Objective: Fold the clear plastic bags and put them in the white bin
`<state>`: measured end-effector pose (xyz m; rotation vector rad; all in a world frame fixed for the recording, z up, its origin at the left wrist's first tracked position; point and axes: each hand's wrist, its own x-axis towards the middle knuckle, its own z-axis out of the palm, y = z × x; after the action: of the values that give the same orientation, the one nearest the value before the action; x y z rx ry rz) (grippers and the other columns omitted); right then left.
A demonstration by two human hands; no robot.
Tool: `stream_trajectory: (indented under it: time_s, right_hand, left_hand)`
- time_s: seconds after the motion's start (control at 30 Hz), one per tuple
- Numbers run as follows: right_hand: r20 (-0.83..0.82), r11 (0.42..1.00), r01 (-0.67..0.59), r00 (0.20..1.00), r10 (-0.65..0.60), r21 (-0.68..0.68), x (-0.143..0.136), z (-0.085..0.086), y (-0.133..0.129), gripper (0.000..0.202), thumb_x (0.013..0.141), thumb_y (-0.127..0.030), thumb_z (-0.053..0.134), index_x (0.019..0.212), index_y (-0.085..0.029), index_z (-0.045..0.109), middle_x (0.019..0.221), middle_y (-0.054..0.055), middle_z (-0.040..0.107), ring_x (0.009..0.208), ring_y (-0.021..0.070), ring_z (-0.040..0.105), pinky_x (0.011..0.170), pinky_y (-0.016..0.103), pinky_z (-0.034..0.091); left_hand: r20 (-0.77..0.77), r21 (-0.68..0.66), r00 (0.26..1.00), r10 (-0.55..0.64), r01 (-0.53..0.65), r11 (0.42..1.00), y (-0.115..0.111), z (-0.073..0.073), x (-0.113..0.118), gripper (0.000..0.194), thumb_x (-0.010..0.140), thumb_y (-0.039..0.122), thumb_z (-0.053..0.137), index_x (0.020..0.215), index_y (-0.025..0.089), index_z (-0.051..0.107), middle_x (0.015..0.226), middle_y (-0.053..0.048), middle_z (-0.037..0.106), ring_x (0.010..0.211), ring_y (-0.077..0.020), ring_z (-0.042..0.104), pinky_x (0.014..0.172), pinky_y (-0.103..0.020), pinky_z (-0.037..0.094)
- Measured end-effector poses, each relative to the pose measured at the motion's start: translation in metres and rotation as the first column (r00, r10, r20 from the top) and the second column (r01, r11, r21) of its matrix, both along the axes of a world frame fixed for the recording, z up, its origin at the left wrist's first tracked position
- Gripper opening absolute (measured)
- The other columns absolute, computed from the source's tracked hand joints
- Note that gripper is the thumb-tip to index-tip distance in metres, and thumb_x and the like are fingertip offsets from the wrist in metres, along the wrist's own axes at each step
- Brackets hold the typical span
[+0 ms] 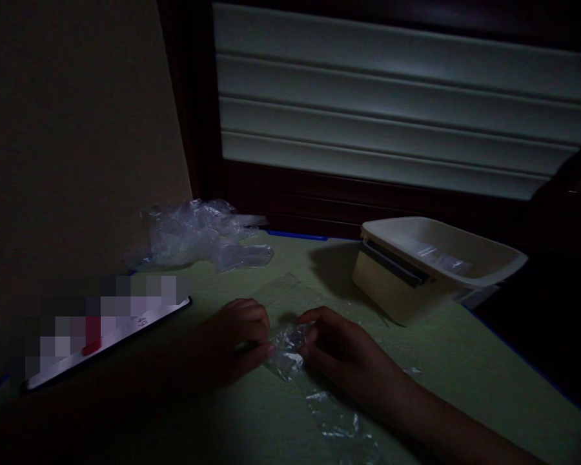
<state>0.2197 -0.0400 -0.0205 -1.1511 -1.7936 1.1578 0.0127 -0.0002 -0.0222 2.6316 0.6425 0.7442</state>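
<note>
Between my hands, low over the table, is a clear plastic bag [288, 361], crinkled and shiny. My left hand [244, 329] is closed, with thumb and curled fingers pinching the bag's left side. On the other side my right hand [336, 342] has its fingers bent around the bag's right edge, thumb and fingertips touching the film. A further strip of clear plastic [341, 420] lies on the table below my right hand. Flat behind my hands is another thin clear bag [281, 284]. The dim light hides the finer edges of the film.
A pale plastic bin [392, 294] stands tilted at the right, with clear plastic inside. A heap of clear bags [193, 232] lies at the back left. A lit, blurred-out screen [126, 329] stands at the left. The green tabletop [213, 413] has blue edging; a shuttered window [377, 110] is behind.
</note>
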Motion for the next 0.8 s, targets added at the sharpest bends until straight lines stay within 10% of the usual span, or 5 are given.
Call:
stream_trajectory:
  time_s: [0.6, 0.8]
  right_hand:
    - [0.351, 0.967, 0.004, 0.931, -0.097, 0.255, -0.001, 0.004, -0.004, 0.015, 0.084, -0.013, 0.044, 0.094, -0.015, 0.054, 0.076, 0.003, 0.060, 0.065, 0.0134, 0.054, 0.060, 0.025, 0.040]
    - [0.470, 0.947, -0.029, 0.873, -0.133, 0.321, -0.002, 0.002, -0.004, 0.013, 0.082, -0.009, 0.046, 0.087, -0.015, 0.057, 0.079, 0.005, 0.058, 0.071, 0.0152, 0.055, 0.065, 0.026, 0.042]
  left_hand:
    - [-0.140, 0.291, 0.948, 0.285, -0.236, 0.927, -0.001, 0.002, 0.000, 0.019, 0.073, 0.020, 0.069, 0.070, 0.015, 0.051, 0.078, -0.003, 0.052, 0.076, -0.0195, 0.048, 0.069, -0.033, 0.041]
    - [-0.293, 0.398, 0.956, 0.027, 0.096, 0.912, -0.018, 0.005, 0.003, 0.009, 0.081, 0.022, 0.060, 0.078, 0.014, 0.057, 0.079, -0.004, 0.058, 0.073, -0.0184, 0.051, 0.066, -0.031, 0.041]
